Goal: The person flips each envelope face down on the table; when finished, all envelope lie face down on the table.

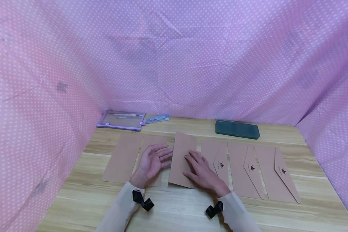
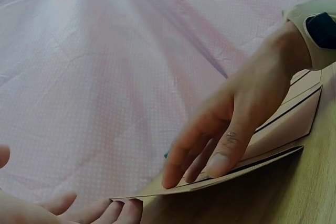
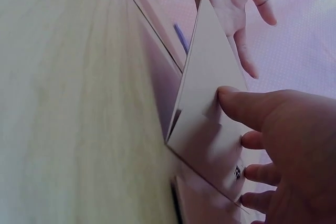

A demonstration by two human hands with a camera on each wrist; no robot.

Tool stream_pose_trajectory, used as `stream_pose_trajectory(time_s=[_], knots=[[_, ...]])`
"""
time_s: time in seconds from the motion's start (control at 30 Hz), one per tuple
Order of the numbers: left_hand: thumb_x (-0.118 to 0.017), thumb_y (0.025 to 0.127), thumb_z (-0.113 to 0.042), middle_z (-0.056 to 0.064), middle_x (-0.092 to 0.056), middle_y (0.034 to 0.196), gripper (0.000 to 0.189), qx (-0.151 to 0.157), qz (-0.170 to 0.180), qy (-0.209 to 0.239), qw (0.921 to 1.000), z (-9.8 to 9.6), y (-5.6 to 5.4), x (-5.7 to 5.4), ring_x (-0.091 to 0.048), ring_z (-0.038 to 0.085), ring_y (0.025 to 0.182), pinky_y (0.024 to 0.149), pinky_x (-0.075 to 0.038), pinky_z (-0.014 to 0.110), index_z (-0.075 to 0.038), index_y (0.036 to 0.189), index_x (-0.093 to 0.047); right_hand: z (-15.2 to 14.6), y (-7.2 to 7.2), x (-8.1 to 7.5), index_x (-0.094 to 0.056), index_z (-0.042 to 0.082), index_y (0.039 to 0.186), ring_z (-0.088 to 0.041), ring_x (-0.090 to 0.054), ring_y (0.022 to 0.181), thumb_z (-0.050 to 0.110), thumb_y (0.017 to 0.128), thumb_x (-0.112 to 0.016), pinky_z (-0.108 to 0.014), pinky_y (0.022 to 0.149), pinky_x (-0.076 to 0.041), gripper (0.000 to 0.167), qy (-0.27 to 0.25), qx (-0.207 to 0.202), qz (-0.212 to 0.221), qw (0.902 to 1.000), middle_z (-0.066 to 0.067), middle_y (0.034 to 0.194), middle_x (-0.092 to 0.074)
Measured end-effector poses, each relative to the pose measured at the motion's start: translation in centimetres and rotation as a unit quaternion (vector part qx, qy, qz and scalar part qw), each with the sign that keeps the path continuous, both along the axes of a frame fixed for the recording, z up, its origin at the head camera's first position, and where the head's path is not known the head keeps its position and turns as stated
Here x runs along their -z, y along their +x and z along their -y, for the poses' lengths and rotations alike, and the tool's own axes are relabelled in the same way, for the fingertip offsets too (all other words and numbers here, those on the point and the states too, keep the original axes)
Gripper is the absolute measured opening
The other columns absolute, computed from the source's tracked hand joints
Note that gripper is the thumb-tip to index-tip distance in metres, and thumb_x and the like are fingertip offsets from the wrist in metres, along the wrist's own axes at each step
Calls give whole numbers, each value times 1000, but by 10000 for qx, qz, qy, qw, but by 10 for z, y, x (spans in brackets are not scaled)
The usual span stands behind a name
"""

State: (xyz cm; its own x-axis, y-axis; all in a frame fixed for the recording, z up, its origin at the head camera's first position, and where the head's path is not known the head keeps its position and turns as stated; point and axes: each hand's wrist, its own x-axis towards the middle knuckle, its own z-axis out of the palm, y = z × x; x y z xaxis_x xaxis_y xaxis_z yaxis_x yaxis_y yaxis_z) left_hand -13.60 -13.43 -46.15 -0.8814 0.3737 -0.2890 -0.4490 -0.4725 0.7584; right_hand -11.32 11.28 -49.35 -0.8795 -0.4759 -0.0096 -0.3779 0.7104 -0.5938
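Observation:
A brown paper envelope (image 1: 179, 161) is at the table's middle, its left edge raised off the wood. My left hand (image 1: 150, 162) is palm up beside it, and in the left wrist view its fingertips (image 2: 134, 209) reach under the raised edge. On the envelope's right part rests my right hand (image 1: 203, 172), fingers spread. The right wrist view shows its thumb (image 3: 231, 98) against the tilted envelope (image 3: 210, 56) and the other fingertips along the flap side, near a small black print (image 3: 237, 173).
Three envelopes with printed flaps (image 1: 208, 149) (image 1: 239, 167) (image 1: 268, 175) lie in a row at right. Two plain-side-up envelopes (image 1: 123, 158) (image 1: 153, 141) lie at left. Behind are a purple-edged zip pouch (image 1: 120, 127), a blue packet (image 1: 158, 119) and a dark green case (image 1: 237, 129).

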Motion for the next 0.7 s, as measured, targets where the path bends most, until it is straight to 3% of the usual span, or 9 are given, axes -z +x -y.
stream_pose_trajectory(time_s=[0.27, 0.47, 0.7], knots=[[-19, 106, -32, 31, -30, 159, 58, 66, -132, 54, 9999, 0, 1, -3, -46, 36, 140, 112, -40, 53, 4, 152, -26, 7, 1, -3, -38, 16, 154, -33, -25, 154, 37, 98, -63, -58, 123, -24, 65, -321, 220, 215, 9990, -9, 167, -23], [-19, 107, -31, 31, -30, 159, 56, 95, -192, 212, 9995, -1, 2, -6, -49, 33, 137, 117, -33, 57, 4, 151, -27, 15, 0, -6, -36, 17, 155, -33, -23, 155, 39, 98, -62, -58, 122, -27, 67, -743, 371, 462, 9955, -7, 168, -21], [-19, 107, -29, 26, -44, 153, 55, 165, -385, 281, 9987, 0, 4, -6, -54, 30, 132, 117, -33, 58, 4, 149, -29, 24, -1, -8, -34, 12, 155, -33, -21, 155, 37, 99, -61, -55, 123, -26, 67, -1142, 318, 511, 9916, -11, 169, -18]])
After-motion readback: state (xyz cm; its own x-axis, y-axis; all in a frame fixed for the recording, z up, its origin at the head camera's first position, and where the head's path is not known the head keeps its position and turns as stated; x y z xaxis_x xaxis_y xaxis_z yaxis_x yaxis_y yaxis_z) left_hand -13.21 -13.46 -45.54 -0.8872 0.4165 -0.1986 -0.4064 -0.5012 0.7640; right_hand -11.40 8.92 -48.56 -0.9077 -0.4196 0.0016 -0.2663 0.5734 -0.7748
